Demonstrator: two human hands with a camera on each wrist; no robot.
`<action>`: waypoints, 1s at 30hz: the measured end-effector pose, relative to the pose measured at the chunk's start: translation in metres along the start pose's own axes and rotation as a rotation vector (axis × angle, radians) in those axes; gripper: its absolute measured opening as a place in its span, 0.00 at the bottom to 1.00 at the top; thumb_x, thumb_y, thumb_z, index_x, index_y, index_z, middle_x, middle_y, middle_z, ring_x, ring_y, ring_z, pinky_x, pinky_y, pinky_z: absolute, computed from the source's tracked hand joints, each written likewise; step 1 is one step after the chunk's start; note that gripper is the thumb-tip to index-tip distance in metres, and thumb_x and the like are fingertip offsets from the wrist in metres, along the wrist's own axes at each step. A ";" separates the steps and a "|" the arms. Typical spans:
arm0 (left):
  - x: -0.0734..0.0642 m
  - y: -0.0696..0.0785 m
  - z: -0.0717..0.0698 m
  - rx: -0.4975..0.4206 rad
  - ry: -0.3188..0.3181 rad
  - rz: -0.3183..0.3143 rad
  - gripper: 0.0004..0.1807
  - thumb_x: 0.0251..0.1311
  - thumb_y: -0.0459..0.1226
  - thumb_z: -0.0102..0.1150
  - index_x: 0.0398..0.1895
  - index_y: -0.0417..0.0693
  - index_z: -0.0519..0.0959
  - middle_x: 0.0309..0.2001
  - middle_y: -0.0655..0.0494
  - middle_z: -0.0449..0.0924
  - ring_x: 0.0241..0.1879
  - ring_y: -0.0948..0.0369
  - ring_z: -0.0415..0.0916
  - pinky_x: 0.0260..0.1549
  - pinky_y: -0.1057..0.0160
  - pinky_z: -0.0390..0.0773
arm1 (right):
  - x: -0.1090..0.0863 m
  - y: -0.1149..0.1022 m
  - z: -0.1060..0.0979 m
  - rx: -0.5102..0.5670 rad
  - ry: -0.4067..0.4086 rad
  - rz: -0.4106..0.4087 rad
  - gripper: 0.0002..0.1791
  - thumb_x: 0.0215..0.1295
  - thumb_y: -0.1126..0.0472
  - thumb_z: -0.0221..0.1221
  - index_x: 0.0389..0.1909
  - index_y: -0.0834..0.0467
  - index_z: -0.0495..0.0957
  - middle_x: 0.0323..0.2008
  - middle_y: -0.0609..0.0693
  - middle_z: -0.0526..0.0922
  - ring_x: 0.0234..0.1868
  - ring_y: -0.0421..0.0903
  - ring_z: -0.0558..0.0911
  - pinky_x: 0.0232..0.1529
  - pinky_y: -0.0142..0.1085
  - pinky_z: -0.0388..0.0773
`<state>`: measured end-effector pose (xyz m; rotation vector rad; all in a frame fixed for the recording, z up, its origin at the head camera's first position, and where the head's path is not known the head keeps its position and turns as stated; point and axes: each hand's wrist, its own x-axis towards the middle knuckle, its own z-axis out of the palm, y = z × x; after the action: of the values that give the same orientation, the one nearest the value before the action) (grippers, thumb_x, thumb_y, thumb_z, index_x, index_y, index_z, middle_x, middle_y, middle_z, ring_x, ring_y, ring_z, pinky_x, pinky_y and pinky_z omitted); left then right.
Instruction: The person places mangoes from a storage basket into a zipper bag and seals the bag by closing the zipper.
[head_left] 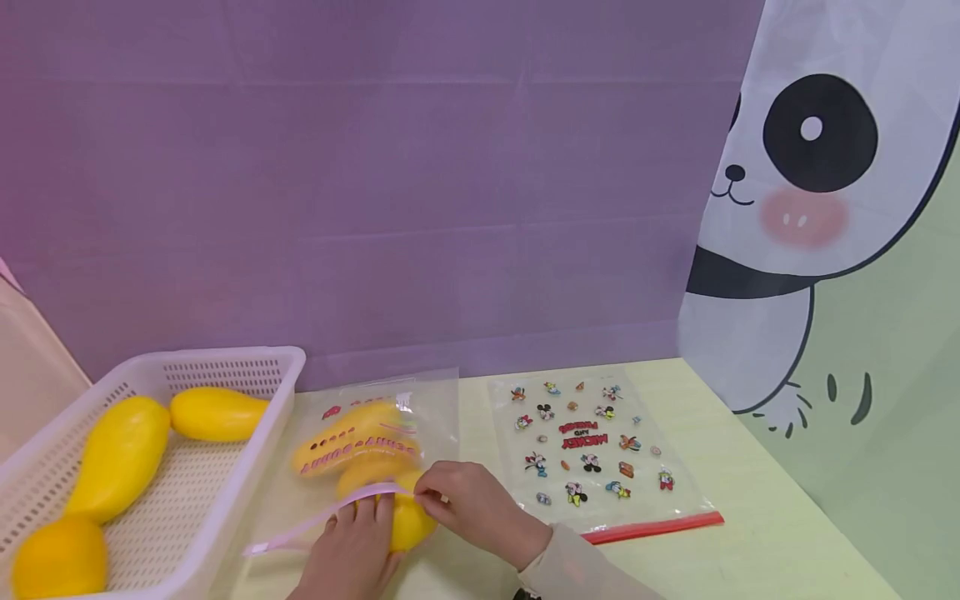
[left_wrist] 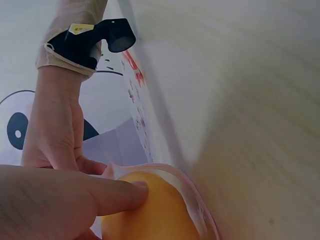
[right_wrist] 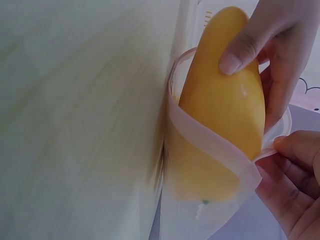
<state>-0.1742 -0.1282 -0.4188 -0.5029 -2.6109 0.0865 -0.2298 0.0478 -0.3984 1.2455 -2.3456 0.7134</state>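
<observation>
My left hand [head_left: 351,542] grips a long, smooth yellow fruit [head_left: 412,523], its thumb lying along the side. The fruit is partly inside the mouth of a clear zip bag [head_left: 435,408] with pink print. In the right wrist view, the fruit's lower end [right_wrist: 207,180] shows through the plastic, with a small green spot. My right hand [head_left: 480,504] pinches the bag's pink zip edge [right_wrist: 212,137] between thumb and fingers, holding the mouth apart. More yellow fruit [head_left: 348,433] lies inside the bag, further back, blurred by the plastic.
A white perforated basket [head_left: 288,367] stands on the left, holding three yellow fruits [head_left: 123,454]. To the right, a flat clear bag [head_left: 600,467] with cartoon prints and a red zip [head_left: 660,527] lies on the pale table [head_left: 757,508]. A purple backdrop [head_left: 480,208] rises behind.
</observation>
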 end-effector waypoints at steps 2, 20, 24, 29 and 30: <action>0.001 0.000 0.001 0.011 0.023 0.013 0.39 0.38 0.49 0.73 0.49 0.33 0.71 0.41 0.39 0.76 0.34 0.45 0.75 0.31 0.50 0.77 | 0.000 0.001 0.001 -0.008 -0.002 -0.001 0.03 0.59 0.68 0.62 0.31 0.58 0.82 0.29 0.46 0.83 0.28 0.34 0.76 0.36 0.15 0.70; 0.016 0.003 0.007 -0.053 -0.067 -0.035 0.41 0.47 0.47 0.69 0.60 0.30 0.66 0.56 0.35 0.73 0.52 0.42 0.73 0.48 0.47 0.74 | -0.001 0.002 0.000 -0.036 0.011 -0.061 0.02 0.59 0.67 0.62 0.31 0.57 0.82 0.28 0.45 0.83 0.28 0.34 0.75 0.36 0.16 0.70; 0.022 0.000 0.010 -0.054 0.009 -0.019 0.41 0.45 0.45 0.71 0.60 0.32 0.67 0.56 0.37 0.72 0.51 0.42 0.72 0.50 0.48 0.72 | 0.000 0.004 -0.002 -0.045 0.061 -0.086 0.03 0.56 0.68 0.64 0.30 0.57 0.81 0.27 0.44 0.82 0.28 0.35 0.76 0.36 0.17 0.70; 0.025 -0.001 0.011 -0.056 0.037 -0.004 0.41 0.45 0.44 0.71 0.60 0.31 0.67 0.56 0.36 0.70 0.52 0.42 0.71 0.54 0.48 0.69 | -0.001 0.005 -0.003 -0.031 0.068 -0.094 0.03 0.56 0.68 0.63 0.30 0.57 0.81 0.27 0.44 0.82 0.28 0.35 0.76 0.36 0.17 0.70; 0.025 -0.001 0.011 -0.054 0.044 -0.001 0.41 0.45 0.44 0.71 0.60 0.31 0.67 0.56 0.35 0.70 0.51 0.42 0.71 0.54 0.48 0.69 | -0.001 0.005 -0.004 -0.030 0.068 -0.097 0.03 0.56 0.68 0.63 0.30 0.57 0.81 0.27 0.44 0.82 0.28 0.35 0.76 0.36 0.17 0.70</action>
<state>-0.2003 -0.1198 -0.4171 -0.5164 -2.5767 0.0043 -0.2333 0.0534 -0.3975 1.2923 -2.2173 0.6753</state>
